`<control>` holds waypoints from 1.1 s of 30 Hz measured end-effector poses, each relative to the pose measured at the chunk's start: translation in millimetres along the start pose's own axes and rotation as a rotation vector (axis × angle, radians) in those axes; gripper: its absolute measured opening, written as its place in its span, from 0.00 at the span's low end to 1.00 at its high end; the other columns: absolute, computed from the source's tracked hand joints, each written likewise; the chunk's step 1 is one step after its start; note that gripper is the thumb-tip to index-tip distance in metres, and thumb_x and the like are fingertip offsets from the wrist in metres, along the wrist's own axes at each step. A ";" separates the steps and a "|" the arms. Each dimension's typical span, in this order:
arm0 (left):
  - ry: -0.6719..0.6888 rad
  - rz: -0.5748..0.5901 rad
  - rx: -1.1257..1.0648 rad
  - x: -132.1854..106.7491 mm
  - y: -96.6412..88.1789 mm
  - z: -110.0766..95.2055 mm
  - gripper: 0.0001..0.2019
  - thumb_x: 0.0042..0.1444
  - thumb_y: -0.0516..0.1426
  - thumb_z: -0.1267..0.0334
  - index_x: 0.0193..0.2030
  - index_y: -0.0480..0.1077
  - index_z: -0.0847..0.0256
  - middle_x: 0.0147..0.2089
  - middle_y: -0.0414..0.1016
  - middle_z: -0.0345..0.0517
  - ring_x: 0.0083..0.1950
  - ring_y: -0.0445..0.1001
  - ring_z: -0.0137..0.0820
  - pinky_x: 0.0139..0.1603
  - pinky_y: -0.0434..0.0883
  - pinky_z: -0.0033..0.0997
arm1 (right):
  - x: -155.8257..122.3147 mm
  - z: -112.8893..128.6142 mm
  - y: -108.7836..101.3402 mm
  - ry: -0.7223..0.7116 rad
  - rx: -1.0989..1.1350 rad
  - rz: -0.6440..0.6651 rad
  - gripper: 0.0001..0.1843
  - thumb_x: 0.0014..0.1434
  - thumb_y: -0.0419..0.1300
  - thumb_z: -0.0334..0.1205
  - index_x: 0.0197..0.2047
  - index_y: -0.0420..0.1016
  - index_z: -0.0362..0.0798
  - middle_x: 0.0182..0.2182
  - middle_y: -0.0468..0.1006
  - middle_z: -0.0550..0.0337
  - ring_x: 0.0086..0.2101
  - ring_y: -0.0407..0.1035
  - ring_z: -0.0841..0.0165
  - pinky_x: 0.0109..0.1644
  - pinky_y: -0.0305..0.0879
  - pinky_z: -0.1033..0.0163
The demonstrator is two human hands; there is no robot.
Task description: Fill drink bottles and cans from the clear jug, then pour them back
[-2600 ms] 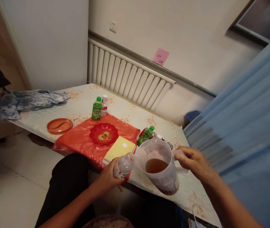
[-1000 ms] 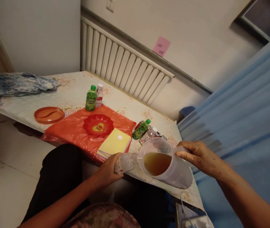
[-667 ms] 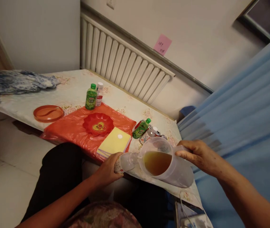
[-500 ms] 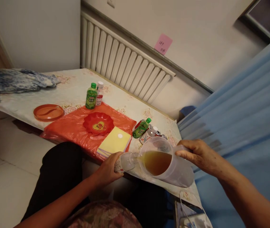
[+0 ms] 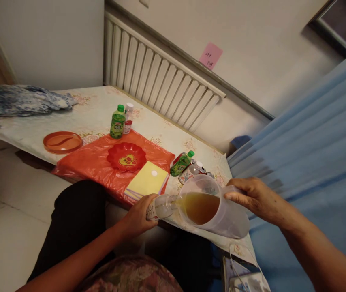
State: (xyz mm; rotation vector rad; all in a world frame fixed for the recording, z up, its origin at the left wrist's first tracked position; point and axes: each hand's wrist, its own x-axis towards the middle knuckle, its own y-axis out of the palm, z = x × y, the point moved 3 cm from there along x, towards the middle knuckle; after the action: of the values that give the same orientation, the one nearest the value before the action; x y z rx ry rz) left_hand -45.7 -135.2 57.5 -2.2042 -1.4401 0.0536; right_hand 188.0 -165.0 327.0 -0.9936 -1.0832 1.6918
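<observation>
My left hand [image 5: 141, 215] is wrapped round a clear plastic bottle [image 5: 162, 206] with a printed label, its open neck turned to the right. By its handle, my right hand [image 5: 252, 198] grips a translucent plastic pitcher [image 5: 232, 221] that is tilted strongly to the left. Amber-brown liquid [image 5: 201, 207] lies inside the pitcher and reaches its rim at the bottle's mouth. Neck and rim meet or nearly so; whether they touch I cannot tell. A yellow folded cloth or pad [image 5: 148, 178] lies just beyond my left hand.
On the flowered tablecloth [image 5: 94, 105] are a red plastic sheet [image 5: 84, 156], a scalloped red dish [image 5: 114, 156] and an orange tray [image 5: 50, 146]. A green bottle [image 5: 117, 125] stands near a white-capped bottle [image 5: 129, 117]. Another green bottle [image 5: 180, 165] leans near several cans. A blue curtain [image 5: 312, 162] hangs at right.
Both hands, the bottle and the pitcher hold almost the same position. The view has shifted very slightly; nothing was taken up or let go.
</observation>
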 end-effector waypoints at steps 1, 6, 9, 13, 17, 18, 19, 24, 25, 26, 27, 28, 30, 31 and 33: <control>0.000 -0.003 -0.001 0.0 -0.1 -0.2 0.35 0.41 0.59 0.69 0.60 0.59 0.58 0.58 0.69 0.50 0.58 0.68 0.41 0.61 0.65 0.45 | 0.1 0.2 0.1 -0.001 -0.001 0.003 0.27 0.60 0.52 0.62 0.25 0.68 0.47 0.21 0.62 0.64 0.23 0.56 0.72 0.25 0.53 0.67; 0.001 -0.004 -0.008 -0.9 -1.1 -2.0 0.34 0.41 0.59 0.69 0.60 0.59 0.58 0.58 0.69 0.49 0.58 0.68 0.41 0.61 0.66 0.44 | 0.8 1.1 0.4 -0.006 -0.015 0.012 0.27 0.60 0.51 0.62 0.26 0.70 0.46 0.21 0.64 0.63 0.23 0.57 0.72 0.25 0.53 0.67; 0.004 0.002 -0.002 -1.4 -1.6 -2.6 0.35 0.41 0.59 0.69 0.60 0.59 0.58 0.58 0.69 0.49 0.58 0.68 0.41 0.61 0.66 0.44 | 1.1 0.9 0.7 -0.010 -0.022 0.014 0.27 0.60 0.51 0.62 0.27 0.71 0.46 0.21 0.65 0.63 0.23 0.57 0.72 0.25 0.54 0.67; 0.001 0.009 0.001 -1.3 -1.4 -1.9 0.35 0.41 0.59 0.69 0.60 0.58 0.59 0.58 0.69 0.50 0.59 0.67 0.41 0.61 0.65 0.45 | 1.6 0.9 1.1 -0.015 -0.016 0.017 0.27 0.61 0.52 0.62 0.27 0.70 0.46 0.21 0.66 0.63 0.24 0.58 0.72 0.26 0.54 0.67; -0.003 0.010 -0.011 -1.7 -1.1 -0.2 0.35 0.41 0.59 0.68 0.60 0.59 0.58 0.58 0.69 0.50 0.58 0.67 0.41 0.61 0.65 0.45 | 2.5 2.7 0.8 -0.019 -0.029 0.027 0.27 0.61 0.52 0.62 0.26 0.70 0.46 0.21 0.66 0.63 0.24 0.58 0.72 0.26 0.54 0.67; -0.002 0.008 -0.011 -1.8 -1.1 0.2 0.34 0.41 0.60 0.68 0.60 0.59 0.58 0.58 0.69 0.50 0.58 0.68 0.41 0.61 0.65 0.45 | 2.7 3.2 0.7 -0.017 -0.035 0.033 0.27 0.61 0.51 0.61 0.26 0.70 0.47 0.22 0.66 0.62 0.24 0.58 0.72 0.26 0.55 0.67; -0.002 0.006 -0.009 -2.0 -1.1 0.5 0.34 0.41 0.60 0.68 0.59 0.59 0.58 0.58 0.69 0.50 0.58 0.68 0.42 0.61 0.65 0.45 | 3.0 3.7 0.6 -0.016 -0.040 0.037 0.27 0.61 0.51 0.61 0.27 0.70 0.47 0.22 0.66 0.62 0.24 0.59 0.72 0.26 0.55 0.67; -0.010 0.006 -0.005 -2.5 -1.4 0.7 0.35 0.41 0.60 0.68 0.60 0.59 0.58 0.58 0.69 0.50 0.58 0.68 0.42 0.61 0.65 0.45 | 4.0 4.3 0.8 -0.015 -0.042 0.039 0.27 0.61 0.51 0.62 0.27 0.70 0.47 0.22 0.67 0.62 0.24 0.59 0.71 0.26 0.55 0.66; -0.012 0.005 -0.009 -2.5 -1.5 0.7 0.35 0.41 0.60 0.68 0.60 0.60 0.58 0.58 0.69 0.50 0.58 0.68 0.42 0.61 0.65 0.45 | 4.2 4.1 1.0 -0.014 -0.041 0.039 0.27 0.61 0.51 0.63 0.27 0.70 0.47 0.22 0.66 0.62 0.24 0.59 0.71 0.26 0.55 0.66; -0.013 0.006 -0.013 -2.4 -1.5 0.6 0.35 0.41 0.60 0.68 0.60 0.60 0.58 0.58 0.69 0.50 0.58 0.68 0.42 0.61 0.66 0.45 | 4.3 3.9 1.2 -0.013 -0.043 0.038 0.27 0.61 0.51 0.63 0.27 0.70 0.47 0.22 0.66 0.62 0.24 0.59 0.71 0.26 0.55 0.66; -0.013 0.005 -0.017 -2.4 -1.5 0.7 0.35 0.41 0.60 0.68 0.60 0.60 0.58 0.58 0.69 0.50 0.57 0.68 0.42 0.60 0.66 0.45 | 4.4 3.8 1.3 -0.013 -0.044 0.036 0.27 0.61 0.51 0.63 0.26 0.70 0.47 0.21 0.66 0.62 0.24 0.59 0.71 0.26 0.55 0.66; -0.011 0.006 -0.019 -2.3 -1.4 0.9 0.35 0.41 0.60 0.68 0.59 0.60 0.58 0.58 0.69 0.50 0.57 0.69 0.42 0.60 0.66 0.45 | 4.6 3.8 1.4 -0.015 -0.047 0.035 0.27 0.61 0.51 0.63 0.26 0.70 0.47 0.22 0.66 0.62 0.24 0.59 0.71 0.26 0.55 0.66; -0.005 0.006 -0.015 -2.0 -1.1 1.5 0.35 0.41 0.60 0.68 0.59 0.60 0.59 0.58 0.69 0.51 0.57 0.68 0.42 0.60 0.66 0.45 | 5.0 4.0 1.3 -0.020 -0.053 0.032 0.27 0.61 0.51 0.62 0.27 0.70 0.47 0.22 0.66 0.62 0.24 0.59 0.71 0.26 0.55 0.66; -0.003 0.006 -0.010 -1.9 -0.9 2.0 0.35 0.41 0.60 0.68 0.60 0.60 0.59 0.58 0.69 0.51 0.58 0.68 0.42 0.61 0.66 0.45 | 5.2 4.3 1.2 -0.023 -0.056 0.032 0.27 0.61 0.51 0.62 0.26 0.70 0.47 0.22 0.66 0.62 0.24 0.59 0.71 0.26 0.55 0.66; -0.005 0.005 0.000 -1.9 -0.7 2.8 0.35 0.41 0.60 0.68 0.60 0.60 0.59 0.58 0.69 0.51 0.58 0.68 0.42 0.61 0.65 0.46 | 5.9 4.9 1.2 -0.028 -0.062 0.038 0.27 0.61 0.51 0.62 0.26 0.70 0.47 0.22 0.66 0.62 0.24 0.58 0.72 0.26 0.55 0.66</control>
State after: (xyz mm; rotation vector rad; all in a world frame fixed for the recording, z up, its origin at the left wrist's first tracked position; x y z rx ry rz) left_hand -48.0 -135.5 54.9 -2.2093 -1.4374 0.0605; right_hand 181.5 -161.0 326.4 -1.0384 -1.1476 1.7168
